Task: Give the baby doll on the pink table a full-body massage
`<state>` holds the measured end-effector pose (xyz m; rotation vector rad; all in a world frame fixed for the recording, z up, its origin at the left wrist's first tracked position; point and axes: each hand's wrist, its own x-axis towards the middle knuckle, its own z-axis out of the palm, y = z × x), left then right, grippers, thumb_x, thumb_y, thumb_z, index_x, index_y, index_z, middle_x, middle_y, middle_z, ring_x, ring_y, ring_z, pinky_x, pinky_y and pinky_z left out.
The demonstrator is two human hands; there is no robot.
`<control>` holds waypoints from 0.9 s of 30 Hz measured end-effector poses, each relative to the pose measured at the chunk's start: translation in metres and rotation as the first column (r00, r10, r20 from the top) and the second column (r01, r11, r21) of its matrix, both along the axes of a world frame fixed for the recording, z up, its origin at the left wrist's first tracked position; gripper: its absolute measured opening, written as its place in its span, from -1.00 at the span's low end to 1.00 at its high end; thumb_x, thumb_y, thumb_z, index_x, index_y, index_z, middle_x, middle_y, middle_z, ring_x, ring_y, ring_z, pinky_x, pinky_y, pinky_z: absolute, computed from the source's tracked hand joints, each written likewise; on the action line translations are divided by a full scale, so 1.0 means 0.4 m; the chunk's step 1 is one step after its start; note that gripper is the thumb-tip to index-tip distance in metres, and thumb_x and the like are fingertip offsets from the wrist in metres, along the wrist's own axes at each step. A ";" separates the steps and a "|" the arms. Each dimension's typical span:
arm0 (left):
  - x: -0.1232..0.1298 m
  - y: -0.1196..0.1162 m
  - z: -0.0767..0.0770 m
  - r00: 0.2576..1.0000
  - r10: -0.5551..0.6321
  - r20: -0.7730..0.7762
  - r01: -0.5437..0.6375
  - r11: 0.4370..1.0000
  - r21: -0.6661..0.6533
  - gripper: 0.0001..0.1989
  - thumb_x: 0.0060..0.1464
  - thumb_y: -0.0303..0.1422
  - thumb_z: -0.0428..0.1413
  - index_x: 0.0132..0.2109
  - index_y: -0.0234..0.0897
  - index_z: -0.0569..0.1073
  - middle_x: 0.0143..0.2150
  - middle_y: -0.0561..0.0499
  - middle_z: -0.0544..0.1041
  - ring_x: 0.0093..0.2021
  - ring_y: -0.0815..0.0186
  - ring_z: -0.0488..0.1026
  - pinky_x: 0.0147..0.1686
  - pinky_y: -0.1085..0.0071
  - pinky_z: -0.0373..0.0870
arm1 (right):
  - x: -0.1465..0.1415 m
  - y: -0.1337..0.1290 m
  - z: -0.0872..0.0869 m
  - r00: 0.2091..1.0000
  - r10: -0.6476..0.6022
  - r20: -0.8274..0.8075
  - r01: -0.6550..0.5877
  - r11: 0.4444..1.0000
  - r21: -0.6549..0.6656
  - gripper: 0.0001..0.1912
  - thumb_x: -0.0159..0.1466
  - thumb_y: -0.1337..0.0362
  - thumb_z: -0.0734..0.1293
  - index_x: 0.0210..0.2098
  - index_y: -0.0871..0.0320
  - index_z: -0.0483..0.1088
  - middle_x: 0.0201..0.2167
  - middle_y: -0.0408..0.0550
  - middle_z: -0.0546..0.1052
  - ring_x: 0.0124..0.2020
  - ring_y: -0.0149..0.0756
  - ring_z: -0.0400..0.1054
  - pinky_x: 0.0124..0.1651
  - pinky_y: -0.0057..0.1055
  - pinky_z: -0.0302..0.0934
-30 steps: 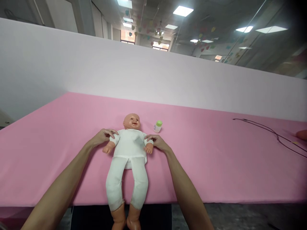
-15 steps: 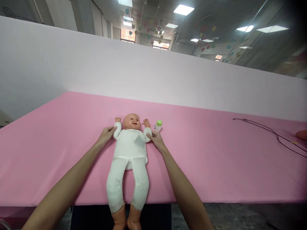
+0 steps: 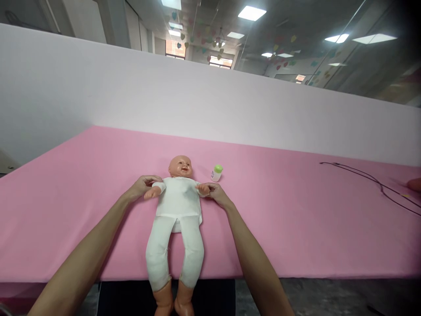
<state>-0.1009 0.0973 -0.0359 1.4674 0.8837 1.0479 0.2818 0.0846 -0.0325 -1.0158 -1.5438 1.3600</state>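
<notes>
A baby doll (image 3: 179, 197) with a white cloth body lies on its back on the pink table cover (image 3: 279, 219), its head away from me and its feet past the near edge. My left hand (image 3: 144, 186) is closed on the doll's arm at the left of the picture, that arm pointing outward and down. On the other side my right hand (image 3: 217, 193) pinches the doll's other arm, whose small hand now lies by the chest. Both sets of my fingertips are partly hidden behind the doll's arms. Just beyond my right hand stands a small bottle (image 3: 216, 173) with a green cap.
Thin dark cables (image 3: 365, 175) lie on the cover at the right. Part of another person's hand (image 3: 413, 184) shows at the right edge. A white partition (image 3: 197, 101) rises along the back of the table, and a dark seat (image 3: 131, 298) is below the near edge.
Both doll arms have swung down from beside the head to beside the chest, with my hands still on them. The doll's body and the bottle have stayed in place.
</notes>
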 end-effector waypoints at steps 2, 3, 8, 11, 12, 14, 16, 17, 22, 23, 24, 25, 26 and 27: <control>0.026 -0.008 0.004 0.995 0.096 0.018 -0.096 0.995 -0.030 -0.48 -0.23 -0.08 0.52 -0.14 -0.27 0.66 -0.10 -0.17 0.66 -0.12 0.09 0.57 -0.11 0.26 0.49 | -0.010 -0.005 0.004 0.999 -0.044 -0.024 0.044 0.998 -0.035 -0.62 0.04 0.12 0.64 -0.17 0.12 0.67 -0.17 -0.02 0.69 -0.11 -0.10 0.54 0.01 -0.19 0.38; 0.040 -0.011 0.005 0.989 0.141 0.036 -0.139 0.989 -0.045 -0.46 -0.17 -0.03 0.49 -0.12 -0.29 0.63 -0.14 -0.14 0.66 -0.17 0.13 0.56 -0.17 0.30 0.48 | -0.015 -0.007 0.007 0.998 -0.060 -0.032 0.059 0.997 -0.046 -0.60 0.08 0.05 0.63 -0.17 0.15 0.67 -0.22 -0.03 0.69 -0.17 -0.13 0.54 -0.04 -0.23 0.38; 0.087 -0.012 0.003 0.933 0.361 0.010 -0.357 0.926 -0.123 -0.40 -0.02 0.22 0.30 -0.33 -0.30 0.50 -0.56 0.10 0.39 -0.58 0.39 0.26 -0.54 0.43 0.16 | -0.037 -0.014 0.015 0.981 -0.193 0.003 0.192 0.977 -0.087 -0.51 0.15 -0.14 0.57 -0.30 0.21 0.64 -0.36 -0.02 0.66 -0.31 -0.18 0.50 -0.19 -0.31 0.35; 0.080 -0.011 0.009 0.946 0.323 -0.016 -0.323 0.939 -0.120 -0.40 -0.02 0.21 0.32 -0.34 -0.32 0.52 -0.54 0.08 0.41 -0.56 0.38 0.28 -0.52 0.42 0.17 | -0.036 -0.014 0.015 0.980 -0.198 0.002 0.197 0.978 -0.066 -0.51 0.13 -0.13 0.59 -0.27 0.20 0.65 -0.32 0.00 0.67 -0.27 -0.16 0.51 -0.15 -0.29 0.35; 0.072 -0.012 0.012 0.957 0.291 0.012 -0.288 0.950 -0.117 -0.41 -0.03 0.18 0.35 -0.29 -0.33 0.55 -0.48 0.04 0.47 -0.52 0.36 0.34 -0.48 0.42 0.23 | -0.031 -0.013 0.013 0.985 -0.173 -0.014 0.172 0.984 -0.055 -0.53 0.12 -0.10 0.60 -0.24 0.19 0.66 -0.28 0.00 0.68 -0.24 -0.15 0.52 -0.11 -0.28 0.36; 0.052 -0.011 0.016 0.971 0.224 0.085 -0.215 0.970 -0.111 -0.46 -0.05 0.08 0.41 -0.17 -0.32 0.60 -0.34 -0.03 0.58 -0.38 0.28 0.47 -0.34 0.38 0.37 | -0.018 -0.010 0.010 0.993 -0.105 -0.046 0.103 0.993 -0.049 -0.57 0.10 -0.02 0.62 -0.17 0.15 0.67 -0.22 -0.01 0.69 -0.16 -0.12 0.53 -0.02 -0.22 0.38; 0.031 -0.010 0.018 0.981 0.150 0.120 -0.139 0.986 -0.097 -0.52 -0.10 -0.06 0.47 -0.13 -0.28 0.64 -0.19 -0.09 0.63 -0.22 0.19 0.55 -0.17 0.30 0.46 | -0.002 -0.005 0.005 0.998 -0.039 -0.041 0.037 0.998 -0.044 -0.60 0.06 0.09 0.65 -0.15 0.10 0.69 -0.14 -0.01 0.69 -0.07 -0.08 0.53 0.07 -0.15 0.38; 0.021 -0.009 0.018 0.989 0.098 0.115 -0.089 0.993 -0.082 -0.57 -0.14 -0.13 0.49 -0.16 -0.26 0.67 -0.13 -0.13 0.64 -0.14 0.14 0.56 -0.10 0.26 0.48 | 0.005 -0.002 0.003 1.000 0.001 -0.028 -0.002 0.999 -0.036 -0.62 0.02 0.15 0.65 -0.17 0.08 0.69 -0.10 -0.01 0.69 -0.01 -0.05 0.53 0.12 -0.11 0.37; -0.006 -0.013 0.036 0.965 -0.245 -0.095 0.247 0.969 0.016 -0.88 -0.17 -0.32 0.46 -0.49 -0.20 0.68 0.01 -0.22 0.62 0.05 -0.02 0.56 0.01 0.14 0.51 | 0.023 0.003 0.005 0.982 0.183 0.047 -0.185 0.982 0.027 -0.92 -0.02 0.31 0.56 -0.47 0.08 0.68 -0.09 0.05 0.67 0.07 0.01 0.51 0.23 -0.01 0.30; -0.008 -0.014 0.041 0.953 -0.273 -0.134 0.279 0.960 0.027 -0.90 -0.15 -0.33 0.44 -0.51 -0.18 0.68 0.00 -0.22 0.62 0.05 -0.03 0.56 0.01 0.13 0.51 | 0.023 0.002 0.007 0.978 0.199 0.060 -0.201 0.979 0.026 -0.98 0.01 0.32 0.53 -0.50 0.08 0.66 -0.11 0.05 0.66 0.06 0.00 0.51 0.24 -0.01 0.30; -0.009 -0.016 0.045 0.945 -0.284 -0.161 0.294 0.955 0.040 -0.91 -0.13 -0.34 0.43 -0.51 -0.16 0.69 0.00 -0.22 0.62 0.05 -0.03 0.56 0.01 0.13 0.52 | 0.023 0.000 0.010 0.975 0.211 0.072 -0.213 0.977 0.022 -0.96 0.03 0.32 0.50 -0.52 0.08 0.66 -0.12 0.04 0.66 0.06 0.00 0.51 0.26 0.00 0.28; -0.010 -0.017 0.047 0.944 -0.281 -0.174 0.294 0.954 0.051 -0.91 -0.13 -0.33 0.43 -0.50 -0.15 0.69 -0.01 -0.22 0.63 0.05 -0.03 0.56 0.02 0.12 0.51 | 0.023 -0.002 0.012 0.974 0.215 0.078 -0.217 0.976 0.016 -0.94 0.04 0.33 0.49 -0.52 0.07 0.66 -0.12 0.03 0.66 0.08 0.00 0.51 0.28 0.00 0.27; -0.010 -0.017 0.047 0.948 -0.267 -0.173 0.281 0.958 0.059 -0.90 -0.13 -0.32 0.44 -0.50 -0.14 0.69 -0.01 -0.22 0.63 0.05 -0.04 0.56 0.03 0.11 0.51 | 0.022 -0.004 0.013 0.975 0.210 0.076 -0.211 0.977 0.011 -0.94 0.05 0.32 0.48 -0.51 0.07 0.66 -0.11 0.03 0.66 0.09 0.00 0.50 0.29 -0.01 0.25; -0.008 -0.018 0.046 0.958 -0.239 -0.158 0.251 0.966 0.062 -0.89 -0.14 -0.29 0.45 -0.48 -0.15 0.69 -0.02 -0.22 0.64 0.05 -0.04 0.56 0.03 0.11 0.51 | 0.021 -0.005 0.014 0.980 0.189 0.066 -0.190 0.982 0.007 -0.95 0.04 0.32 0.50 -0.48 0.07 0.67 -0.11 0.02 0.67 0.10 0.01 0.49 0.30 -0.01 0.25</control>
